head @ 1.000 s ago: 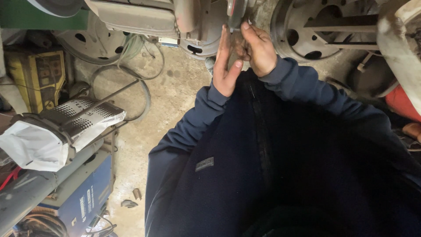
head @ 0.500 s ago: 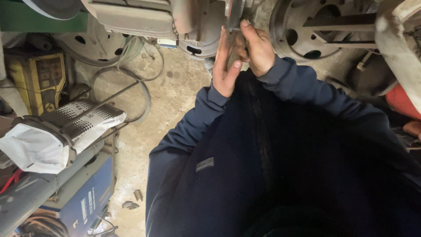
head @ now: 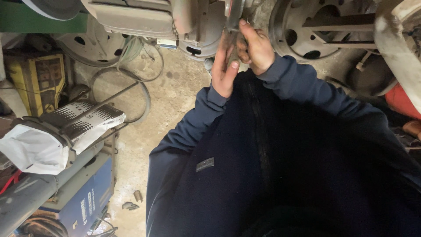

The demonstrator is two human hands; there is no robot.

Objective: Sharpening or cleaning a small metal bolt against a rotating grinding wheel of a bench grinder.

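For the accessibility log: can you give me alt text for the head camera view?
Both hands, the left hand and right hand, meet at a small metal part on a grey machine above a dusty concrete floor. Steel wheel rims and a blue welder stand around.
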